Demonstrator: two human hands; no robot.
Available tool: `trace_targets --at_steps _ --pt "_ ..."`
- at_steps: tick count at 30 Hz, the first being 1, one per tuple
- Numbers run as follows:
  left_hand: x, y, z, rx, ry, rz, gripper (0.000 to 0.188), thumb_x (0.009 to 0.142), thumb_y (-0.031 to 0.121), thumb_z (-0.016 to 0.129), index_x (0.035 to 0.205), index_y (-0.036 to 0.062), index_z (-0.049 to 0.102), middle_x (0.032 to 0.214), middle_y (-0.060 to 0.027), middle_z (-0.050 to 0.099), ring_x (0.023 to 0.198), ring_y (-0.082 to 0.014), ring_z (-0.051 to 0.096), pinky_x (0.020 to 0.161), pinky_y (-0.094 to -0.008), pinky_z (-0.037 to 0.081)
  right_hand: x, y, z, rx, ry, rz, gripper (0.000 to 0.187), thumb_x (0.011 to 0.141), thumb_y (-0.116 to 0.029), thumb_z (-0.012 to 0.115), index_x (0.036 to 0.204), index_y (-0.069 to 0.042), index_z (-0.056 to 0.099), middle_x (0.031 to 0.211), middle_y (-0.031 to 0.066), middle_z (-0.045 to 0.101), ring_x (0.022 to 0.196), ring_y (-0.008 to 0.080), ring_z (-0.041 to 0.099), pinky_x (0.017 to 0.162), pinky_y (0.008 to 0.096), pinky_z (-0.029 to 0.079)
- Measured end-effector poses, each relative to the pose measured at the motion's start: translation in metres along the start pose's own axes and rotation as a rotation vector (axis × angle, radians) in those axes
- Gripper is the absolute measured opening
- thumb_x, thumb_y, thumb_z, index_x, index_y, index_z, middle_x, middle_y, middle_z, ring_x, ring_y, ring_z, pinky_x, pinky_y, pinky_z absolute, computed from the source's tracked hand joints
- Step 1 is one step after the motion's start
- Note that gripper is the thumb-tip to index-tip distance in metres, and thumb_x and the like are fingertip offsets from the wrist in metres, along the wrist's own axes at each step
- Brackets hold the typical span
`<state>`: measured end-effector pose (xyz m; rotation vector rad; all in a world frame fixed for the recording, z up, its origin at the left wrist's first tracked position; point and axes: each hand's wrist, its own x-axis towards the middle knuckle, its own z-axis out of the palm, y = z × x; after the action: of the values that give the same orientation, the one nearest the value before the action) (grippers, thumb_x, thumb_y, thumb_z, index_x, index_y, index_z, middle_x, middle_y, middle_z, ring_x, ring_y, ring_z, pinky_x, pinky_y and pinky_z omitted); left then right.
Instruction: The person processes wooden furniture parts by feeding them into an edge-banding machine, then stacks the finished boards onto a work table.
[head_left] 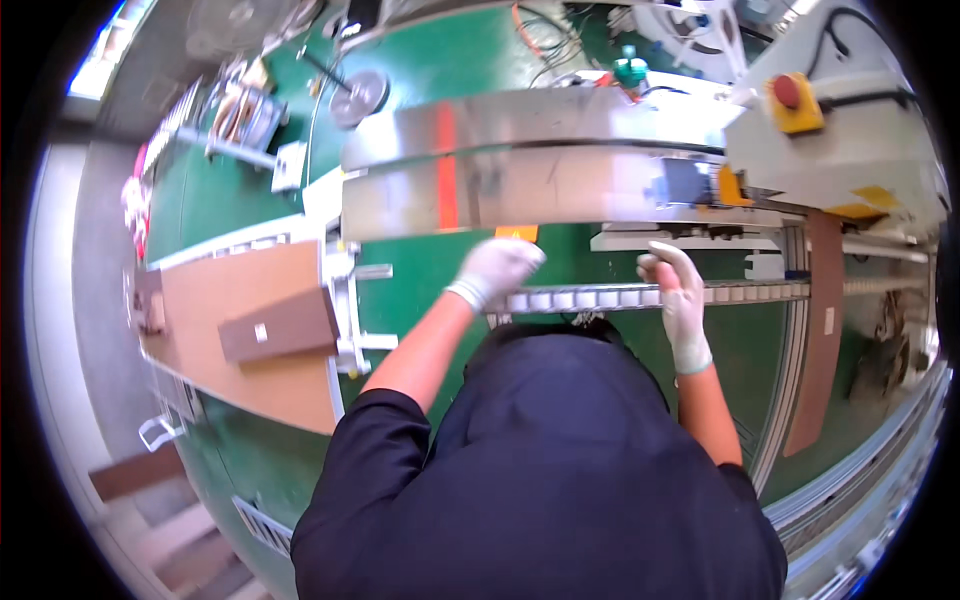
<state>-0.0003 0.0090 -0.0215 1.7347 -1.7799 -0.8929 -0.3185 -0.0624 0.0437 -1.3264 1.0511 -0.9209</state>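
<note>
My left hand (498,270), in a whitish glove, is closed with its fingers curled in. It is above the left end of a narrow rail of white rollers (590,298), near the front edge of a long metal machine bed (560,180). Anything inside its fingers is hidden. My right hand (682,298), gloved with some fingertips bare, is raised over the same rail farther right. Its fingers are bent but apart, and nothing shows between them. A red stripe (446,165) crosses the metal bed.
To the left, a brown panel (280,335) lies on a larger tan board (220,290). A long brown panel (818,340) spans the rails at right. A red stop button on a yellow box (795,103) sits on the pale machine housing (840,150). Cables lie beyond the bed.
</note>
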Motion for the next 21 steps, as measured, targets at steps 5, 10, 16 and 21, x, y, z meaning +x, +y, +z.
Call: trace_targets --at_steps 5,10,16,21 --pt "-0.177 -0.146 -0.066 -0.467 0.746 -0.612 0.046 0.107 0.039 0.048 0.095 0.0030 0.074 0.091 -0.0118 0.075 0.087 -0.0249 0.072 0.080 -0.0408 0.056 0.010 0.031 0.075 -1.040 -0.349 -0.390 0.030 0.093 -0.028 0.071 0.112 -0.005 0.072 0.095 0.0138 0.075 0.087 0.0338 0.071 0.079 0.0411 0.057" --pt "-0.282 -0.205 -0.067 -1.169 1.468 -1.009 0.068 0.102 0.058 0.049 0.133 -0.0020 0.056 0.133 -0.0178 0.062 0.122 -0.0280 0.061 0.104 -0.0407 0.048 0.004 0.027 0.106 -1.045 -0.503 -0.418 0.036 0.092 -0.035 0.071 0.112 -0.006 0.072 0.095 0.0133 0.074 0.087 0.0339 0.071 0.078 0.0433 0.056" --pt "-0.336 -0.244 -0.053 -1.441 1.739 -1.034 0.067 0.092 0.073 0.057 0.110 0.0091 0.047 0.097 -0.0083 0.061 0.083 -0.0200 0.063 0.071 -0.0379 0.056 -0.004 0.007 0.173 -1.094 -0.752 -0.368 0.049 0.088 -0.044 0.071 0.117 -0.004 0.069 0.103 0.0163 0.072 0.094 0.0368 0.069 0.084 0.0451 0.055" --pt "-0.331 -0.257 -0.072 -1.396 1.477 -1.304 0.077 0.088 0.073 0.066 0.122 0.0065 0.048 0.096 -0.0090 0.062 0.085 -0.0226 0.066 0.074 -0.0381 0.055 -0.013 0.020 0.210 -1.010 -0.591 -0.343 0.043 0.089 -0.042 0.071 0.111 -0.006 0.072 0.096 0.0136 0.073 0.088 0.0344 0.070 0.080 0.0429 0.055"
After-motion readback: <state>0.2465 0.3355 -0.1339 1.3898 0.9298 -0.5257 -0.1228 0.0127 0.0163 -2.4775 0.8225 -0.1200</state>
